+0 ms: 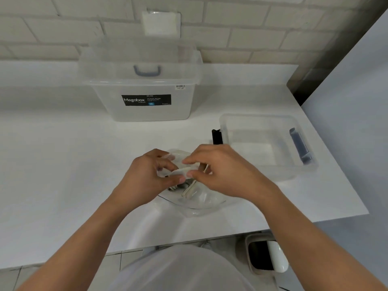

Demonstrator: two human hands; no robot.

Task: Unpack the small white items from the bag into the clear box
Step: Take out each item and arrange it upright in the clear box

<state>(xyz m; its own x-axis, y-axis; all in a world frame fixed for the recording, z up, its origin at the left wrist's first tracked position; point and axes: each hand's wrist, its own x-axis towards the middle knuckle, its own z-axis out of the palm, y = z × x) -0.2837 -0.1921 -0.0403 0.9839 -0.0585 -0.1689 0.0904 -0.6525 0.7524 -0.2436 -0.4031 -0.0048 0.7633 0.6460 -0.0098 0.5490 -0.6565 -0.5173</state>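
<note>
Clear bag point(197, 201), white items point(188, 191) inside

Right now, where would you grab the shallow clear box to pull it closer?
Probably the left rim of the shallow clear box, by its black latch, coming from the left: it sits flat and open-topped, and that lipped end is nearest the right hand.

Partly hidden behind left hand point(144, 175) and right hand point(222, 171): mouth of bag point(210, 201), white items point(189, 191) inside. Too small to read: fine print on box label point(146, 99).
</note>
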